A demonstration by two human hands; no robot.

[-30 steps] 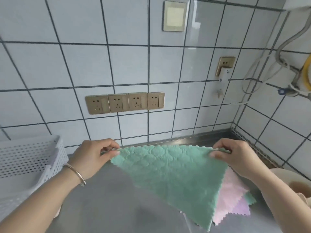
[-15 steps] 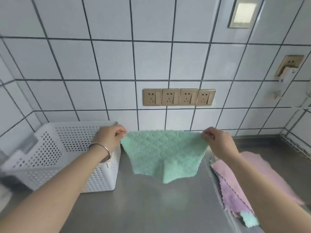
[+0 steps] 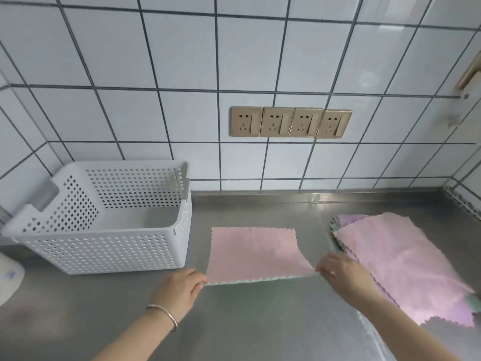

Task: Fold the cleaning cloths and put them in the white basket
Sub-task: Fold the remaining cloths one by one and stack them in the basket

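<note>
Head cam: L hand & R hand pinch cloth near corners, palms down.

Cloth pink, green underside; basket white, perforated.

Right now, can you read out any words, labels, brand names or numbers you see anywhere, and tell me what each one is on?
No readable text anywhere.
Round white object at the left edge: a faint bluish mark, too blurred to read.
Four gold wall sockets: no lettering visible.
White perforated plastic basket and spread pink cleaning cloth: no labels.
</note>
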